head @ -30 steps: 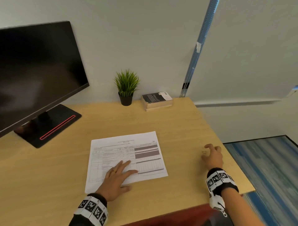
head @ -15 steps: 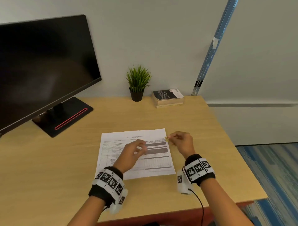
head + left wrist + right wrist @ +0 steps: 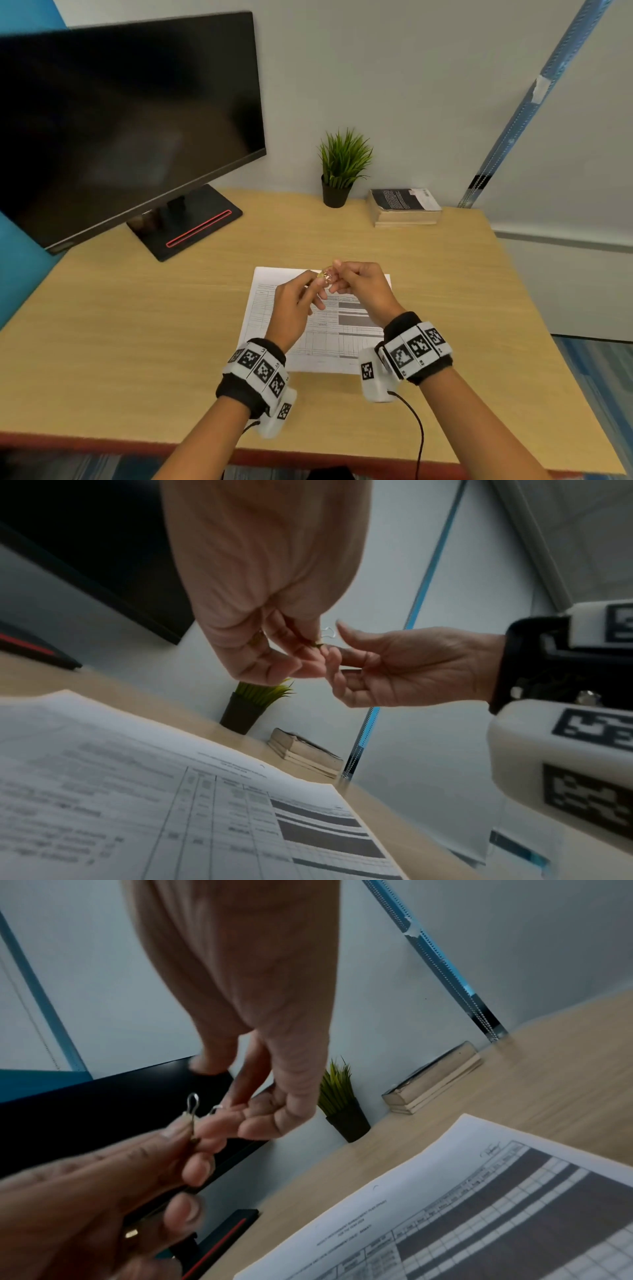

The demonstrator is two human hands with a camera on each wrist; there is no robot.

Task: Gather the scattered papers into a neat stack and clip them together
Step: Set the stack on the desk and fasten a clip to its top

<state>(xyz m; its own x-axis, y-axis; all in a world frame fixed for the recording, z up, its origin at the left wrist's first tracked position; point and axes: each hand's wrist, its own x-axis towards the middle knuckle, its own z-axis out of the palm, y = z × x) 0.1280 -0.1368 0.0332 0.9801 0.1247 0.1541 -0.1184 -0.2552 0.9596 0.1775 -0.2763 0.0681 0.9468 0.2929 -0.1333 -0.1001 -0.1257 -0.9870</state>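
Observation:
A stack of printed papers (image 3: 329, 342) lies flat on the wooden desk (image 3: 137, 325), also seen in the left wrist view (image 3: 171, 804) and the right wrist view (image 3: 479, 1204). Above its far edge both hands meet at a small gold binder clip (image 3: 325, 275) with silver wire handles. My left hand (image 3: 317, 281) pinches the clip's body (image 3: 192, 1123) between thumb and forefinger. My right hand (image 3: 337, 274) has curled fingers, and its fingertips (image 3: 240, 1110) hold the clip's other wire handle. The clip (image 3: 325, 637) is held in the air, apart from the papers.
A black monitor (image 3: 120, 120) on a stand fills the back left. A small potted plant (image 3: 342, 168) and a pile of books (image 3: 404, 207) stand against the back wall. The desk's front edge (image 3: 308, 455) lies close below my wrists.
My right hand carried the clip from the desk's right side to above the papers. My left hand lifted off the sheet and took hold of the clip too.

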